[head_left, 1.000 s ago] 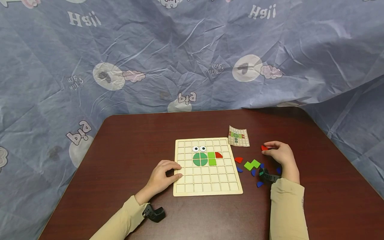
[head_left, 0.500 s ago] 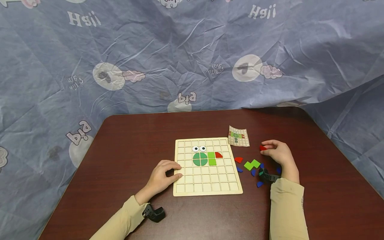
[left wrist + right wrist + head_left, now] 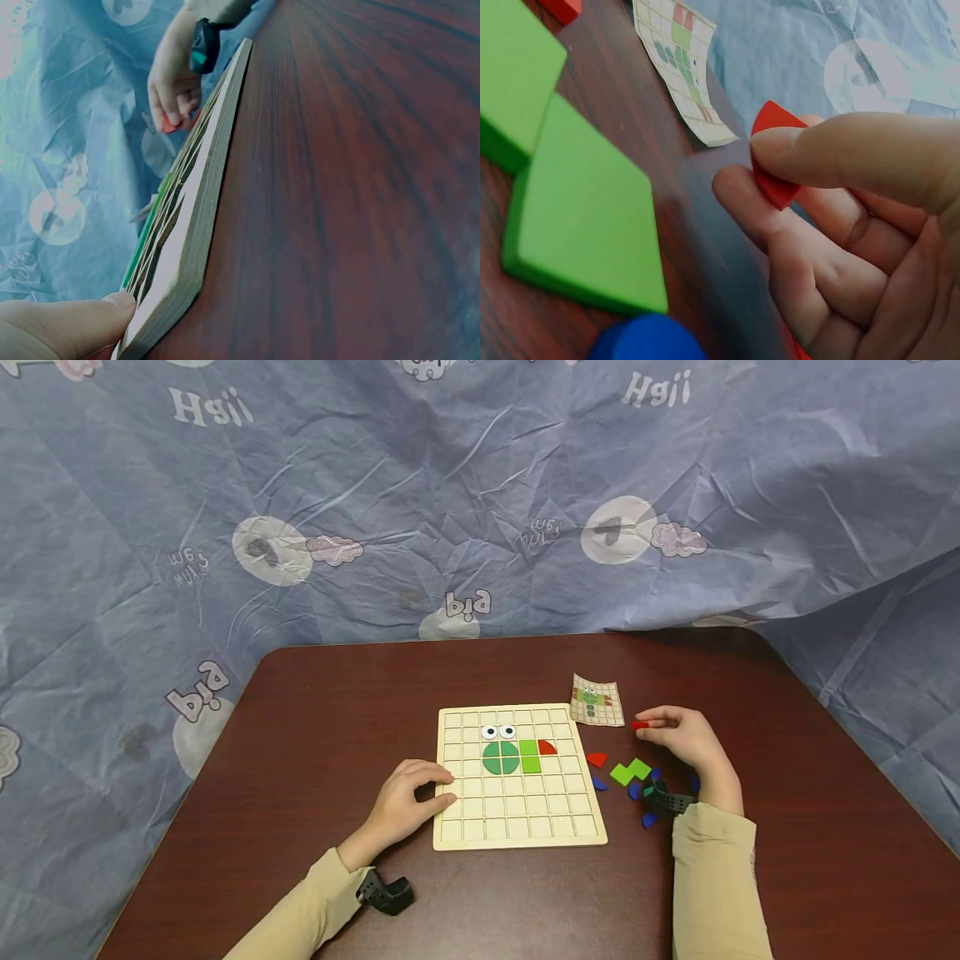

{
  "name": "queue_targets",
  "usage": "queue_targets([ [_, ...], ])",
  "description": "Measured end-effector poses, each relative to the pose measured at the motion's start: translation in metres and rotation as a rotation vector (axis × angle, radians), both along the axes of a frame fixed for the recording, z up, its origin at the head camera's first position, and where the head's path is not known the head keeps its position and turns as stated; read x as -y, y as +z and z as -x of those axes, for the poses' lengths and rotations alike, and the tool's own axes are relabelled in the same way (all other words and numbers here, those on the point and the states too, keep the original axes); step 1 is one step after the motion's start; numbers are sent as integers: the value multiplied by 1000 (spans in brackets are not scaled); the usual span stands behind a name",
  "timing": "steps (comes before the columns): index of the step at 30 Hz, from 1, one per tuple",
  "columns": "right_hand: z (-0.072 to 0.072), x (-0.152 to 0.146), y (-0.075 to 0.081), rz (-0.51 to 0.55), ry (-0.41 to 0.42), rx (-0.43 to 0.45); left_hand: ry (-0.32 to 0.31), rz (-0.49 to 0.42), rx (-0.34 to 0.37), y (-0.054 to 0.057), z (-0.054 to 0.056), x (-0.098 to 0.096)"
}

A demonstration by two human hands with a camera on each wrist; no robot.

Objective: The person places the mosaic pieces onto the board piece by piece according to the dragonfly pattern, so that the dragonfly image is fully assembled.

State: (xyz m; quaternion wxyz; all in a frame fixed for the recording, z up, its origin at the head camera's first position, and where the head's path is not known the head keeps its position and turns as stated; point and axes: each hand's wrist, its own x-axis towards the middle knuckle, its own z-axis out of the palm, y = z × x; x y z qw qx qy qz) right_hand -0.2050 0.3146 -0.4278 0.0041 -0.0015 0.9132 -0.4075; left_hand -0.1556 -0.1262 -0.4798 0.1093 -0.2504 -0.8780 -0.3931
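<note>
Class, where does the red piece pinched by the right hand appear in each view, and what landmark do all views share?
Head: red piece, right of centre.
Left wrist: red piece, upper left.
Right wrist: red piece, just right of centre, partly covered.
Shared landmark: the right hand.

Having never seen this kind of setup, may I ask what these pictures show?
No robot here: a person works bare-handed. The wide picture comes from a head-worn camera; the other two are taken from the left and right wrists. On the dark brown table lies a pale gridded board bearing round white eye pieces, dark green quarter-circles, light green squares and a red quarter-circle. Near it lie a small printed paper card, light green squarish pieces, a red wedge and blue rounded pieces. The left hand touches the board's edge; the right hand pinches another red wedge.
</note>
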Motion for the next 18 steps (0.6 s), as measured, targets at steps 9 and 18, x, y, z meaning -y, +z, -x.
queue_targets([
  [9,3,11,5,25,53,-12,2,-1,3,0,0,0],
  [18,5,20,8,43,118,-12,2,-3,4,1,-1,0],
])
